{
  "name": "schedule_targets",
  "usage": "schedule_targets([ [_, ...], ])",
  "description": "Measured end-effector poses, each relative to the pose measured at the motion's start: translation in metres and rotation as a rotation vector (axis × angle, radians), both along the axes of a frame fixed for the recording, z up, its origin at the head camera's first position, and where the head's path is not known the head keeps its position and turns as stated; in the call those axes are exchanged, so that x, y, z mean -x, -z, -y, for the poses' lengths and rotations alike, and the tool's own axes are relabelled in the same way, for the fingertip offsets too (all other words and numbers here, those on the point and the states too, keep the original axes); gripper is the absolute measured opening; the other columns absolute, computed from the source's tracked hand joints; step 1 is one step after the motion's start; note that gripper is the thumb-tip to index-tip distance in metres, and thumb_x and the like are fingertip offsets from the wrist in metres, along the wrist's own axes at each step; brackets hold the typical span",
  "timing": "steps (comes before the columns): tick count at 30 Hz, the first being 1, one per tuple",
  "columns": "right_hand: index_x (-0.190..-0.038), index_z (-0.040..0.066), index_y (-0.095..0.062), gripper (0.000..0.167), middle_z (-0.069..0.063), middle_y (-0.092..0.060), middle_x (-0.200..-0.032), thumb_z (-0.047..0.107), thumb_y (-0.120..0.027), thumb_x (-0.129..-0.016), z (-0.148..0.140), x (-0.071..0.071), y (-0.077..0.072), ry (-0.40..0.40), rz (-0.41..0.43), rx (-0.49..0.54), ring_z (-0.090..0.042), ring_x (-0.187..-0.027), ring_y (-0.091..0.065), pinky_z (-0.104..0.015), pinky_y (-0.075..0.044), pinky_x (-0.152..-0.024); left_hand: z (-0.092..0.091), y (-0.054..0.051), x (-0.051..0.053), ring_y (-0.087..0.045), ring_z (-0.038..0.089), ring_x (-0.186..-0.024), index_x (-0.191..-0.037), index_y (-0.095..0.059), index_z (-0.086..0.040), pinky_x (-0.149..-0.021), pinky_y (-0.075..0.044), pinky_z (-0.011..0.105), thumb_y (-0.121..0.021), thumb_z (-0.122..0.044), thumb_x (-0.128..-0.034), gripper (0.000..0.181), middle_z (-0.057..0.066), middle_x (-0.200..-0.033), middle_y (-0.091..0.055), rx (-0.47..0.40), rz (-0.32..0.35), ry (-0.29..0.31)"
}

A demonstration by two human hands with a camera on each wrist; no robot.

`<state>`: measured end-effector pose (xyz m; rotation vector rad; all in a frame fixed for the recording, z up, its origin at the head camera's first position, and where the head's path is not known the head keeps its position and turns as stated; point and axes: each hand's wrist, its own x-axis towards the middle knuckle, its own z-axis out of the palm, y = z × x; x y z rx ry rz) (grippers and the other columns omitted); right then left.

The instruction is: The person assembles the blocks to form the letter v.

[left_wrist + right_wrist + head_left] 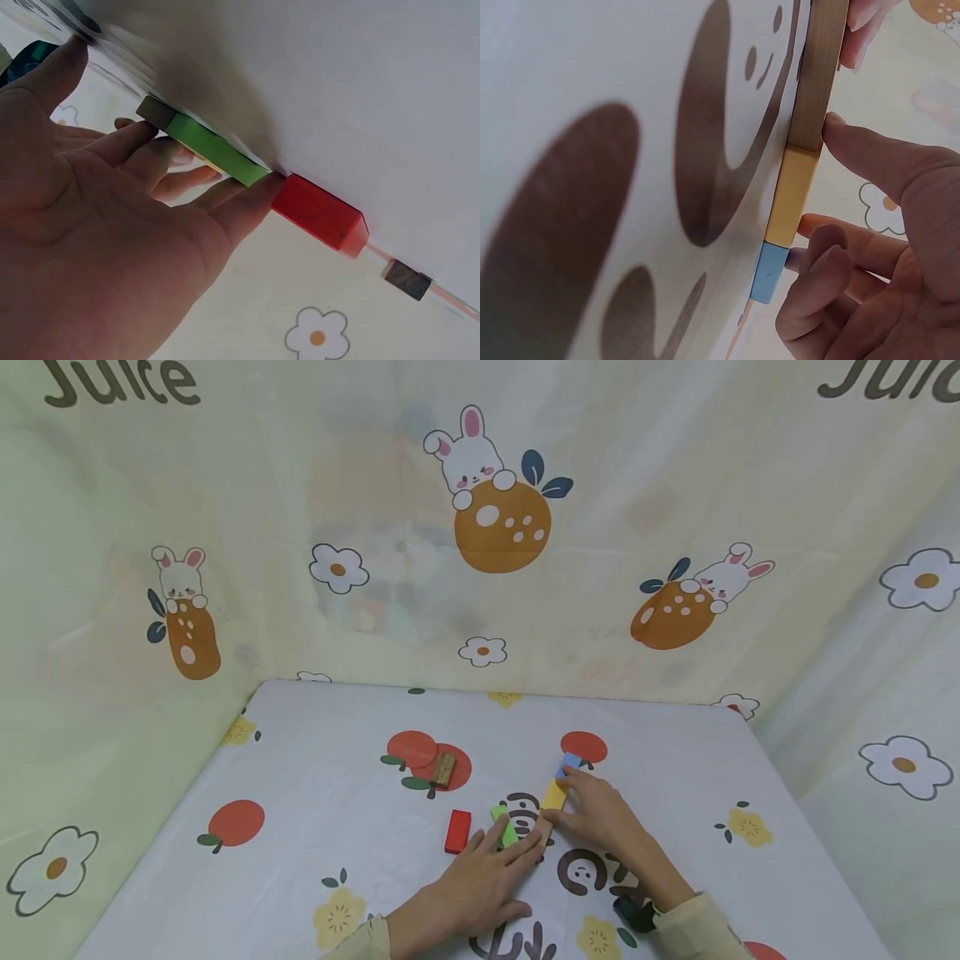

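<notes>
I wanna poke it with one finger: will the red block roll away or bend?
The red block probably won't roll, since its sides look flat. It lies low, so it should slide rather than tip. Its straight edges suggest it's stiff.

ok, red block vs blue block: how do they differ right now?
Placement: the red block lies apart from the other blocks; the blue block sits end to end with the yellow block.
Hands: the red block is nearest the left hand; the blue block is by the right hand.
Shared: both are plain-coloured and rest on the patterned tablecloth.
</notes>
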<state>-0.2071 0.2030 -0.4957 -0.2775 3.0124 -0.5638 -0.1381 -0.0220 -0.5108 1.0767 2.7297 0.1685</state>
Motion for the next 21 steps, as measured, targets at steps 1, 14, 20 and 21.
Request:
schedule_targets([
  [1,-0.138,0.0,-0.067,0.067,-0.02,-0.053,-0.161,0.039,-0.086,-0.088,0.0002,0.0001,0.0,0.001,0.0,-0.001,-0.045,-0.15,-0.049,-0.061,-0.042,-0.12,0.0003,0.0001,0.0,-0.024,0.037,-0.165,-0.168,-0.029,-0.034,-0.124,-0.041,0.059,-0.065,-0.06,-0.0987,0.082,-0.016,-0.178,-0.022,-0.001,0.001,0.001],
  [14,-0.137,0.001,-0.068,0.066,-0.02,-0.053,-0.16,0.04,-0.086,-0.087,0.0012,0.0003,-0.001,0.008,0.007,-0.014,-0.045,-0.149,-0.049,-0.061,-0.044,-0.119,0.0023,-0.0044,-0.0008,-0.022,0.039,-0.165,-0.168,-0.031,-0.031,-0.125,-0.038,0.061,-0.068,-0.055,-0.0989,0.082,-0.013,-0.179,-0.02,-0.029,0.004,0.027],
  [20,-0.131,0.002,-0.073,0.064,-0.02,-0.062,-0.152,0.045,-0.086,-0.086,-0.0006,0.0049,0.0,-0.033,-0.041,-0.094,-0.047,-0.14,-0.057,-0.06,-0.05,-0.114,0.0076,-0.0041,0.0039,-0.023,0.041,-0.165,-0.166,-0.034,-0.034,-0.125,-0.034,0.067,-0.069,-0.054,-0.0989,0.078,-0.013,-0.179,-0.02,-0.058,-0.033,0.006],
  [21,-0.13,0.003,-0.074,0.064,-0.02,-0.063,-0.15,0.046,-0.086,-0.085,-0.0011,0.0059,0.0007,-0.038,-0.053,-0.106,-0.047,-0.137,-0.058,-0.059,-0.051,-0.113,0.0094,-0.0047,0.005,-0.022,0.041,-0.165,-0.166,-0.036,-0.034,-0.126,-0.032,0.068,-0.069,-0.053,-0.099,0.077,-0.013,-0.179,-0.02,-0.07,-0.034,-0.008],
])
